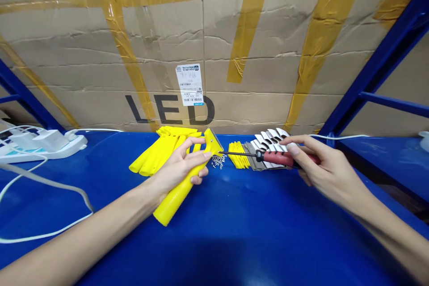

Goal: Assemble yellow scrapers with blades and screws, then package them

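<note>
My left hand (pixel 182 163) is wrapped round a yellow plastic scraper (pixel 177 194), its handle slanting down to the left and its wide head up at the right. In my right hand (pixel 318 156) is a screwdriver (pixel 278 157) with a red and black handle, held level. Its thin shaft points left, and the tip reaches the scraper's head near the lower edge. Small screws (pixel 217 161) lie loose just behind the tip. Behind my left hand are several more yellow handles (pixel 157 154). Small yellow pieces (pixel 238 154) and silvery metal plates (pixel 268 140) lie in rows behind the screwdriver.
A large taped cardboard box (pixel 161 44) with a white label (pixel 190 85) stands along the back of the blue table (pixel 234 237). At the left lie a white power strip (pixel 50 145) and loose cables (pixel 67 183). Blue metal posts (pixel 375 62) rise at both sides.
</note>
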A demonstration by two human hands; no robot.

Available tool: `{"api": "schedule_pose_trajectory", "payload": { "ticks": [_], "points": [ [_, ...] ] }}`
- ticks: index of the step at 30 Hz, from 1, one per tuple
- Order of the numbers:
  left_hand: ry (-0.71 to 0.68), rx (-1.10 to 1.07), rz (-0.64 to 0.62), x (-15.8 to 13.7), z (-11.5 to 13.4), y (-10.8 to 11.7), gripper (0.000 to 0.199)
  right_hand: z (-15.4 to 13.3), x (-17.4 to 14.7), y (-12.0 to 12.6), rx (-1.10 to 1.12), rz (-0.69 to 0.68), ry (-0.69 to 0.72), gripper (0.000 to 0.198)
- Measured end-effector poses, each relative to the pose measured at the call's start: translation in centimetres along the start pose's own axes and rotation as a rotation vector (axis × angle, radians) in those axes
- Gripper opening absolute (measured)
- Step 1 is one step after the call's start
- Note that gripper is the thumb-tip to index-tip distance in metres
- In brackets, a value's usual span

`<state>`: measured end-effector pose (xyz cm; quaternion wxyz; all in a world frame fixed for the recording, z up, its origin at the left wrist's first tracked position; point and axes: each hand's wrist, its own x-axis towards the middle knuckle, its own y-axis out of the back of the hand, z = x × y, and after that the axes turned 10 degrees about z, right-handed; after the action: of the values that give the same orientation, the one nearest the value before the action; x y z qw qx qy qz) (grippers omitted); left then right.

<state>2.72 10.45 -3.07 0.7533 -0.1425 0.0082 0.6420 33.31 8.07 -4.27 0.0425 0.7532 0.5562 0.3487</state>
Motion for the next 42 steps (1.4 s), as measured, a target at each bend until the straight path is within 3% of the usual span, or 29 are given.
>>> {"api": "schedule_pose_trajectory", "payload": {
  "ticks": [5, 10, 15, 20, 26, 28, 31, 34, 36, 39, 42],
  "points": [
    [-0.132, 0.010, 0.112, -0.8, -0.5, -0.7, 0.042, 0.0, 0.4, -0.1, 0.295, -0.183, 0.007, 0.038],
    [-0.159, 0.017, 0.126, -1.4, -0.5, -1.4, 0.045, 0.1, 0.2, -0.8, 0.197, -0.088, -0.113, 0.038],
    [-0.135, -0.002, 0.150, -1.2, -0.7, -1.6, 0.048, 0.0, 0.3, -0.6, 0.384, -0.147, -0.093, 0.039],
    [-0.109, -0.004, 0.117, -1.2, -1.0, -1.5, 0.050, 0.5, 0.5, -0.2, 0.082, -0.013, -0.062, 0.041],
    [-0.120, -0.008, 0.146, -0.9, -1.1, -1.3, 0.051, 0.4, 0.4, 0.0, 0.315, -0.202, -0.052, 0.038],
    [-0.114, 0.004, 0.136, -0.9, -1.1, -1.3, 0.050, 0.5, 0.3, -0.2, 0.202, -0.136, -0.037, 0.033],
    [-0.124, 0.015, 0.116, -1.1, -1.1, -1.3, 0.048, 0.5, 0.1, -0.5, 0.071, -0.045, -0.073, 0.041],
    [-0.147, 0.006, 0.141, -1.0, -1.2, -1.2, 0.050, 0.0, 0.1, -0.8, 0.309, -0.163, -0.174, 0.035],
    [-0.155, 0.002, 0.159, -0.9, -1.2, -1.2, 0.050, -0.3, 0.1, -1.0, 0.447, -0.209, -0.164, 0.035],
    [-0.145, 0.012, 0.151, -0.8, -1.3, -1.2, 0.050, -0.2, 0.0, -1.3, 0.346, -0.120, -0.114, 0.035],
    [-0.124, 0.025, 0.127, -0.8, -1.5, -1.2, 0.049, 0.3, 0.0, -1.6, 0.181, 0.002, -0.173, 0.042]
  ]
}}
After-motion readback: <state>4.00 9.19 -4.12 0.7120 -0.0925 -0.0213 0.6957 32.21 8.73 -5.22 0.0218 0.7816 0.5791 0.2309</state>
